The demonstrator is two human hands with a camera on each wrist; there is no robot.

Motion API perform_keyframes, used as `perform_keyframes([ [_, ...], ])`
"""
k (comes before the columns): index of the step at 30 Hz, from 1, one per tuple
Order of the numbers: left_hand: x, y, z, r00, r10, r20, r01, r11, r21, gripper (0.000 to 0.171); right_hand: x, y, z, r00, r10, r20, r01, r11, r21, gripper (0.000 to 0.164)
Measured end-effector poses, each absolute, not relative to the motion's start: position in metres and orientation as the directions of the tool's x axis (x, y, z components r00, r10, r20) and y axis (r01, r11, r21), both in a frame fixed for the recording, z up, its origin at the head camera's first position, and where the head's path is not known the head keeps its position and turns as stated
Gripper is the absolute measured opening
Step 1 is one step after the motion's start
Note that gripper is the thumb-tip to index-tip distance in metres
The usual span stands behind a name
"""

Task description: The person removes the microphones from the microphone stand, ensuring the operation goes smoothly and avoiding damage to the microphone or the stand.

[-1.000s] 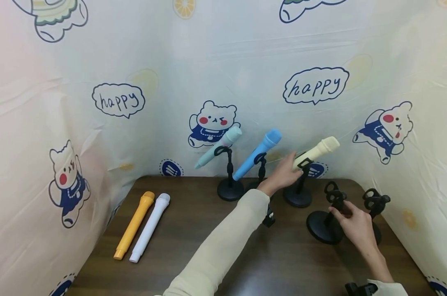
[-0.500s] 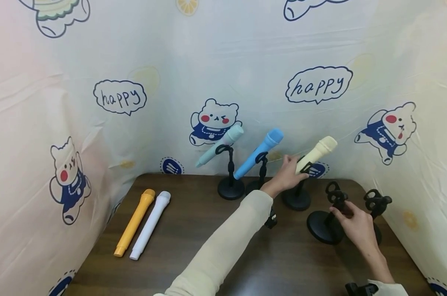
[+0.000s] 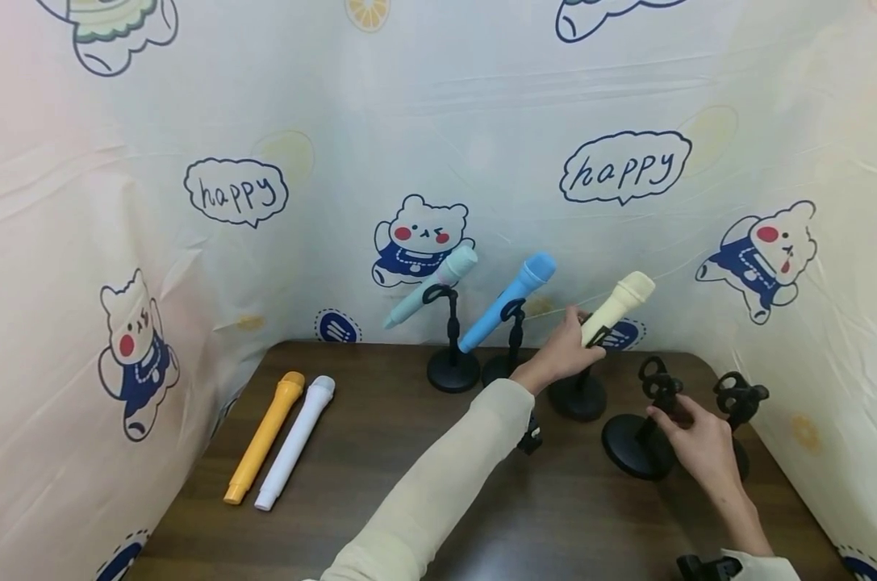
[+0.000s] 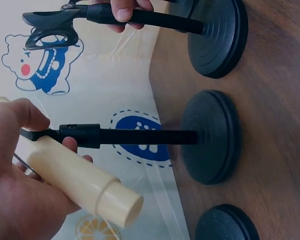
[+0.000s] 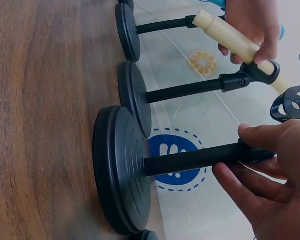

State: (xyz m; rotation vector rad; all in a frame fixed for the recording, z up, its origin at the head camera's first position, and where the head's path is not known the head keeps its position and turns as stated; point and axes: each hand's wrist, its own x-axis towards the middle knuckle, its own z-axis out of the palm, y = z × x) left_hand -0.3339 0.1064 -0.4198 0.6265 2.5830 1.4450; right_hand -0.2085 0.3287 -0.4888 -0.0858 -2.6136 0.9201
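Note:
My left hand (image 3: 563, 347) grips the cream microphone (image 3: 620, 305) near its lower end, where it sits tilted in the clip of a black microphone stand (image 3: 578, 399). In the left wrist view the thumb is by the clip and the microphone's plain end (image 4: 122, 205) sticks out past the palm. My right hand (image 3: 699, 448) pinches the upper stem of another black microphone stand (image 5: 122, 170), whose ring clip (image 3: 653, 375) holds nothing. The round base of that stand rests on the table.
A mint microphone (image 3: 431, 286) and a blue microphone (image 3: 507, 300) lean in their stands at the back. One more stand (image 3: 739, 395) is behind my right hand. Orange (image 3: 265, 436) and white (image 3: 295, 444) microphones lie at the left of the wooden table (image 3: 380, 452). A printed curtain (image 3: 322, 105) hangs close behind.
The cream microphone and its stand have shifted slightly left and nearer to me, with my left hand's grip adjusted on them. My right hand stays where it was on its stand.

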Motion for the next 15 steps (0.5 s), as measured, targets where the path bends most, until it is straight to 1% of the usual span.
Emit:
perform_keyframes([
  [3, -0.3314, 0.1068, -0.4203, -0.89, 0.441, 0.115, 0.335, 0.464, 0.82, 0.075, -0.2081, 0.3286, -0.4882, -0.932, 0.174, 0.319, -0.065, 0.786, -0.615, 0.033],
  [8, -0.3305, 0.1063, -0.4188, -0.865, 0.475, 0.163, 0.411, 0.484, 0.773, 0.064, -0.2093, 0.3288, -0.4877, -0.931, 0.174, 0.322, -0.063, 0.79, -0.61, 0.033],
  [15, -0.3333, 0.1044, -0.421, -0.856, 0.486, 0.177, 0.428, 0.475, 0.769, 0.063, -0.2102, 0.3297, -0.4885, -0.931, 0.181, 0.319, -0.054, 0.792, -0.608, 0.034],
])
